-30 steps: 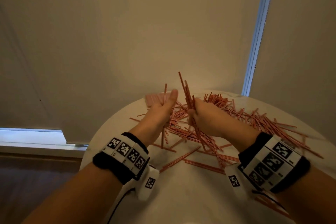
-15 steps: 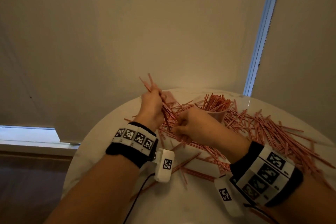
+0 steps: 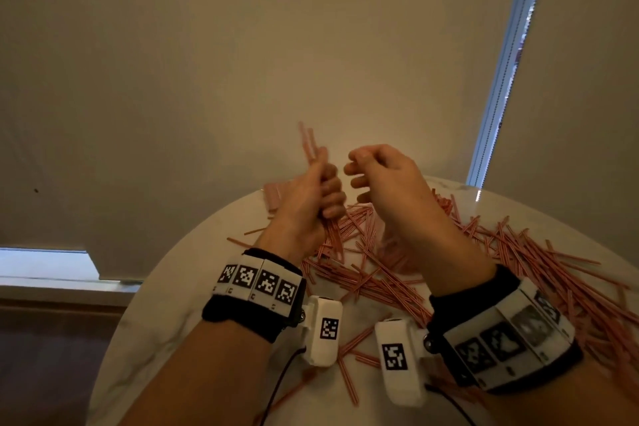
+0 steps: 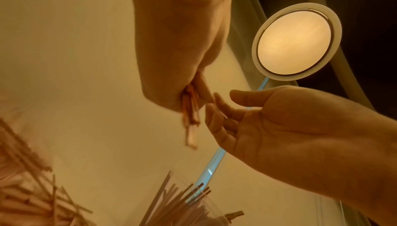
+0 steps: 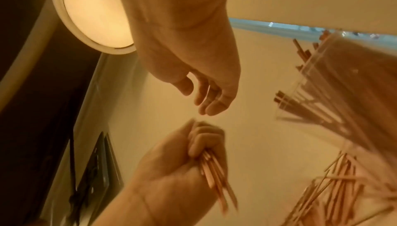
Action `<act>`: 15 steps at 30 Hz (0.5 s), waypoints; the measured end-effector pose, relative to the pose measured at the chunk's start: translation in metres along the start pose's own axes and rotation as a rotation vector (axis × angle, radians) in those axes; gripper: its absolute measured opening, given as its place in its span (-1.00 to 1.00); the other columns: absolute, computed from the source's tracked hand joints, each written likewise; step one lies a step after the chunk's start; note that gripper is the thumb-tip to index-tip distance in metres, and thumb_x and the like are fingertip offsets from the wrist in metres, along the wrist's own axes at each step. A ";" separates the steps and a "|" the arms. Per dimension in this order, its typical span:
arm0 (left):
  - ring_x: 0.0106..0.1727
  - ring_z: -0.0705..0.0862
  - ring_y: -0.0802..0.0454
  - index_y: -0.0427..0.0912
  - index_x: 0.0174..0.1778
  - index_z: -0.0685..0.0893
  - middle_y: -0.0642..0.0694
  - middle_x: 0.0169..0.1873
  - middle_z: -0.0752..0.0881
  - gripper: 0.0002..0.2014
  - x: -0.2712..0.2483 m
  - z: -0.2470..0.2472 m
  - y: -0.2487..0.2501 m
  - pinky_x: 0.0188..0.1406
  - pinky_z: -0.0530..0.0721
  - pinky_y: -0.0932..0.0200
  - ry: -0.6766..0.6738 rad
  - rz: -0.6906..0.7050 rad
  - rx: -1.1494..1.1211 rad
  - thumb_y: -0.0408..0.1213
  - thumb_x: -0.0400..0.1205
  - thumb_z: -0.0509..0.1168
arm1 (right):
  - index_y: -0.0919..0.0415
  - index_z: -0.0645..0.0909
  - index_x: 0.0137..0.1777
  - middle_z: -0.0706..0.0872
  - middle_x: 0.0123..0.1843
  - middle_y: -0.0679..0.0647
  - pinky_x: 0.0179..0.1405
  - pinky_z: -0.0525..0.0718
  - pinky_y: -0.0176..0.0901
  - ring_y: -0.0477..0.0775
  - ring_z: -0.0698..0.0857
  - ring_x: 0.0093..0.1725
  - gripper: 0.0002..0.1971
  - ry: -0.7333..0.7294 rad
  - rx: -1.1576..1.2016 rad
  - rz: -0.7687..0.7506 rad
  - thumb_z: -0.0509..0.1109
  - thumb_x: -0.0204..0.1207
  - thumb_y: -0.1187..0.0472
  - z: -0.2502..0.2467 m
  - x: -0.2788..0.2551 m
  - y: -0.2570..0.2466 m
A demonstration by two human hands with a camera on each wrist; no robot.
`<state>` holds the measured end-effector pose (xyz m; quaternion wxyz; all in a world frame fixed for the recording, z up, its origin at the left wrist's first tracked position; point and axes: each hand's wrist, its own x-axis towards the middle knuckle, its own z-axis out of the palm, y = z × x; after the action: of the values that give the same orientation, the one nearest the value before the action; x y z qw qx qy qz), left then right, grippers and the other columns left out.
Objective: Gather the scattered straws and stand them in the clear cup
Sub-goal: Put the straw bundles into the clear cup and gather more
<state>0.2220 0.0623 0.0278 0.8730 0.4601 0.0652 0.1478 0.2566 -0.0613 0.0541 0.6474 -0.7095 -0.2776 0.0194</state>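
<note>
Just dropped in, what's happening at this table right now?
A person is collecting thin red straws. The left hand grips a small bundle of straws raised above the round white table. The right hand is beside it, fingers loosely curled, holding nothing. The clear cup already has many straws standing in it, but a large scatter of loose straws lies on the tabletop.
</note>
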 end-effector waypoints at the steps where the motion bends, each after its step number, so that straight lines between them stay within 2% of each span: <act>1: -0.58 0.19 0.20 -0.02 -0.34 0.47 0.09 -0.53 0.27 -0.59 -0.002 0.001 -0.001 -0.74 0.18 0.34 -0.041 -0.049 0.156 0.07 0.79 0.26 | -0.05 0.60 0.20 0.75 0.08 -0.17 -0.02 0.70 -0.21 -0.29 0.72 -0.02 -0.81 0.023 0.010 -0.025 0.20 0.75 -0.03 0.002 0.002 0.001; 3: -0.55 0.23 0.18 -0.03 -0.26 0.49 0.07 -0.50 0.36 -0.67 -0.008 0.003 -0.003 -0.70 0.18 0.33 -0.140 -0.131 0.478 0.02 0.79 0.24 | -0.16 0.50 0.38 0.62 0.30 -0.26 0.01 0.56 -0.39 -0.45 0.62 0.10 -0.72 0.058 -0.074 -0.131 0.15 0.75 -0.11 0.000 0.003 0.003; 5: -0.55 0.30 0.18 -0.06 -0.22 0.53 0.07 -0.49 0.45 -0.70 -0.016 0.006 -0.004 -0.67 0.24 0.33 -0.246 -0.192 0.664 -0.02 0.79 0.23 | -0.15 0.41 0.55 0.52 0.46 -0.20 0.20 0.49 -0.33 -0.31 0.52 0.32 -0.61 0.093 -0.243 -0.267 0.12 0.76 -0.12 -0.010 0.007 0.003; 6: -0.55 0.31 0.18 -0.07 -0.21 0.55 0.07 -0.49 0.46 -0.71 -0.018 0.009 -0.005 -0.67 0.27 0.34 -0.282 -0.199 0.706 -0.04 0.80 0.22 | -0.09 0.46 0.53 0.57 0.44 -0.15 0.28 0.52 -0.24 -0.21 0.54 0.36 -0.61 0.073 -0.331 -0.302 0.10 0.77 -0.11 -0.016 0.010 0.003; 7: -0.55 0.32 0.19 -0.07 -0.20 0.56 0.07 -0.49 0.47 -0.72 -0.019 0.012 -0.005 -0.66 0.30 0.34 -0.294 -0.185 0.722 -0.07 0.81 0.21 | -0.03 0.57 0.44 0.66 0.34 -0.12 0.29 0.59 -0.14 -0.15 0.62 0.31 -0.62 0.010 -0.405 -0.292 0.10 0.78 -0.10 -0.022 0.012 0.003; 9: -0.55 0.34 0.20 -0.09 -0.14 0.57 0.07 -0.51 0.49 -0.76 -0.020 0.016 -0.006 -0.65 0.33 0.34 -0.264 -0.123 0.727 -0.17 0.82 0.15 | 0.02 0.72 0.19 0.80 0.06 -0.11 0.19 0.71 0.02 -0.10 0.75 0.09 -0.61 -0.193 -0.487 -0.205 0.10 0.78 -0.11 -0.028 0.013 0.005; 10: -0.55 0.35 0.19 -0.10 -0.10 0.58 0.07 -0.51 0.49 -0.78 -0.020 0.017 -0.008 -0.65 0.33 0.33 -0.252 -0.094 0.728 -0.20 0.82 0.13 | 0.02 0.72 0.15 0.81 0.01 -0.10 0.16 0.72 0.06 -0.10 0.76 0.03 -0.61 -0.259 -0.501 -0.182 0.10 0.77 -0.12 -0.028 0.012 0.006; 12: -0.52 0.36 0.17 -0.15 -0.02 0.59 0.02 -0.47 0.50 -0.80 -0.019 0.017 -0.010 -0.62 0.33 0.30 -0.244 -0.060 0.695 -0.22 0.84 0.11 | -0.04 0.64 0.30 0.77 0.16 -0.12 0.14 0.70 -0.06 -0.17 0.72 0.08 -0.64 -0.292 -0.470 -0.194 0.11 0.76 -0.15 -0.028 0.010 0.005; 14: -0.49 0.36 0.17 -0.18 0.10 0.63 0.01 -0.43 0.47 -0.73 -0.016 0.016 -0.009 -0.58 0.35 0.29 -0.212 -0.007 0.582 -0.10 0.86 0.11 | -0.10 0.47 0.50 0.64 0.31 -0.25 0.01 0.58 -0.37 -0.35 0.64 0.07 -0.59 -0.239 -0.431 -0.212 0.11 0.74 -0.18 -0.028 0.011 0.003; 15: -0.49 0.36 0.17 -0.16 0.15 0.64 0.03 -0.43 0.45 -0.67 -0.014 0.016 -0.007 -0.57 0.36 0.29 -0.176 0.029 0.493 0.00 0.86 0.10 | -0.10 0.42 0.53 0.60 0.29 -0.28 -0.09 0.49 -0.45 -0.41 0.62 0.01 -0.57 -0.199 -0.450 -0.214 0.11 0.74 -0.19 -0.029 0.010 0.000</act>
<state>0.2138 0.0418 0.0308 0.7345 0.6711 0.0165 0.0995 0.2759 -0.0831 0.0622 0.4412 -0.7967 -0.4109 -0.0417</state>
